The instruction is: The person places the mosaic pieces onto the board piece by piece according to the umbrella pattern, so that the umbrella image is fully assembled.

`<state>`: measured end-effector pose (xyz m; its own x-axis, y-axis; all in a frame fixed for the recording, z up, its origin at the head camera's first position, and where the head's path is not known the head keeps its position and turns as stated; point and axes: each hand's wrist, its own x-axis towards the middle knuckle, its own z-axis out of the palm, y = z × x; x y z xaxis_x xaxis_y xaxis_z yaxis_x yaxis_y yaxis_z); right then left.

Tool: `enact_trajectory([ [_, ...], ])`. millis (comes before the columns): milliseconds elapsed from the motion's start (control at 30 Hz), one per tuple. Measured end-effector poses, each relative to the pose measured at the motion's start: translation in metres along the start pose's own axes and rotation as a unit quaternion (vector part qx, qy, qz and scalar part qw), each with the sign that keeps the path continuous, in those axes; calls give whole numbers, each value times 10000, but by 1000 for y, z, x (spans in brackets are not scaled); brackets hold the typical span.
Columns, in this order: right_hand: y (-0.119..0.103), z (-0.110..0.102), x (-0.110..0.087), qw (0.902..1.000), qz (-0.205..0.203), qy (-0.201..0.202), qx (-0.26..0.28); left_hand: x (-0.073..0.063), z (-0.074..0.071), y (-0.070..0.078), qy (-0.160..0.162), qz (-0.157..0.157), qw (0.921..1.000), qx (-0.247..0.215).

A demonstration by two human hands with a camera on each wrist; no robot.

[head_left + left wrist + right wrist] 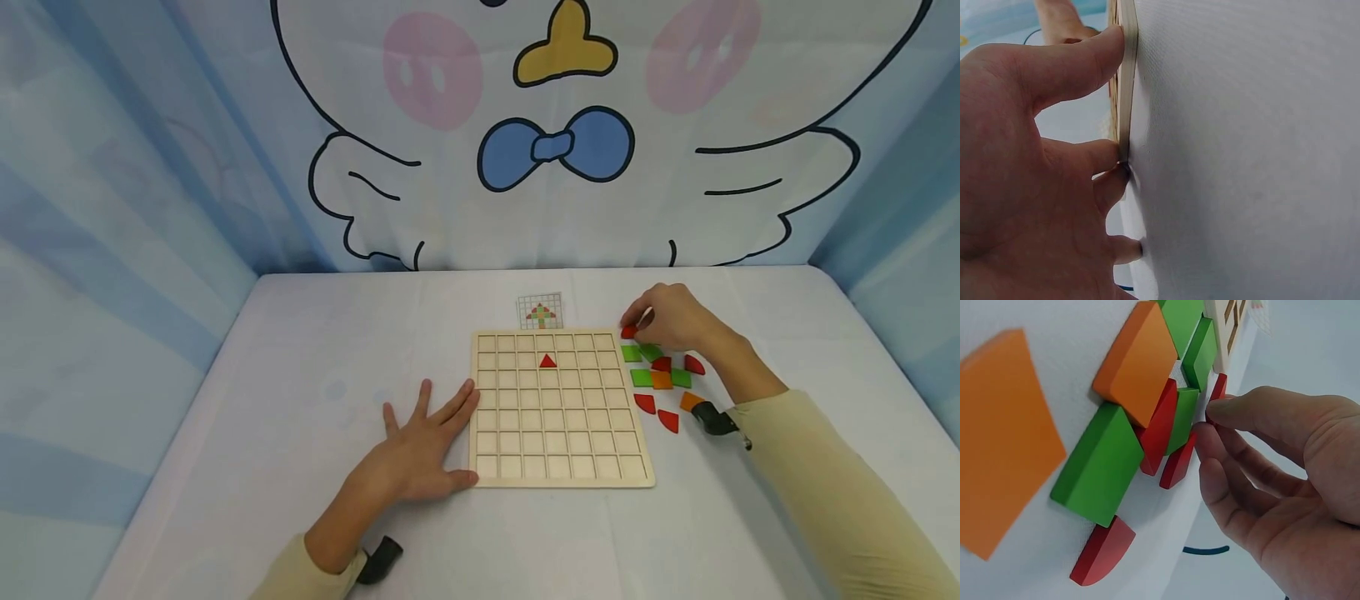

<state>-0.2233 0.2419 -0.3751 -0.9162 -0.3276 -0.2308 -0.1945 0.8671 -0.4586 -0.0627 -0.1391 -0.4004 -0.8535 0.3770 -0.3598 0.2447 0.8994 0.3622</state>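
Observation:
My left hand [423,450] lies at the left side of a wooden grid board [555,483]. In the left wrist view its spread fingers and thumb [1085,65] touch the board's edge [1127,94]. A red triangle [547,361] sits in one upper cell of the grid. Beyond the board's top right corner, my right hand [667,317] pinches a small red piece [1218,387] between thumb and fingertips; the fingers cover part of it. Below that hand lie green squares [641,377], orange squares [662,380] and red quarter-round pieces [667,421].
A small printed pattern card [540,311] lies behind the board, showing a red, green and orange figure on a grid. A white cloth [337,333] covers the table. A curtain with a cartoon print [555,225] hangs behind it.

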Motion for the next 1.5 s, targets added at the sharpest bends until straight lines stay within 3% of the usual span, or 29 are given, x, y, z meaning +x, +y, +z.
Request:
enact_trajectory([
  [300, -6, -2, -2, 9997, -163, 167, -73, -1, 0, 0, -3, 20, 10000, -40],
  [633, -33, 0, -8, 9984, -504, 247, 54, 1, -1, 1, -63, 4, 10000, 8],
  [1000, -55, 16, -10, 9933, -1111, 194, 251, 1, -1, 2, -76, -45, 10000, -20],
  [1500, -81, 32, -10, 9878, -1491, 14, 440, 1, 0, 0, -38, -22, 10000, -10],
])
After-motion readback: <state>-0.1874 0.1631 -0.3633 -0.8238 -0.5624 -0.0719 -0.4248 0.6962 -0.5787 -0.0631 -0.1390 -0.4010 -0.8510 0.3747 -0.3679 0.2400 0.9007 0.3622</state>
